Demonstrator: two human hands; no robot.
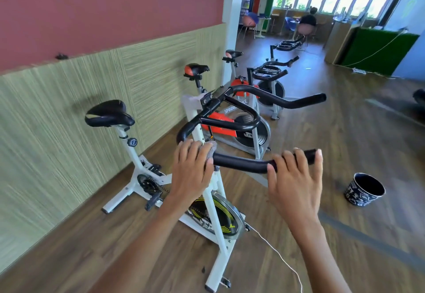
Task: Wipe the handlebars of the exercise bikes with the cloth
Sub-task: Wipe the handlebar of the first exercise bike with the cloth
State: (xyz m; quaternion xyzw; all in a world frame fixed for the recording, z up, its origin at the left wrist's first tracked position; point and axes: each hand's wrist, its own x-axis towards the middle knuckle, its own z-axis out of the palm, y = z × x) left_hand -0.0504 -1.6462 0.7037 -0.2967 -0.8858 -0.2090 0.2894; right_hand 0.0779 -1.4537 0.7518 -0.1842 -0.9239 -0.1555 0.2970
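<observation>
Reaching forward, the left hand [193, 168] clasps a grey cloth [212, 149] around the black handlebar [241, 164] while, to its right, the right hand [296, 177] curls its fingers [299, 155] over the bar's end.

"Where's your cloth [212, 152]?"

"Grey, bunched up, pressed on the white bike [135, 157]'s black handlebar [241, 165], right by the stem."

"And that bar you're cleaning?"

"Padded. It sweeps sideways from the white bike's stem, and its tip is raised a little."

"What else do you have?"

"Just beyond the white bike, an orange-and-grey bike [222, 127] with a black looped bar [271, 96]. Two more bikes [269, 74] stand farther on."
</observation>
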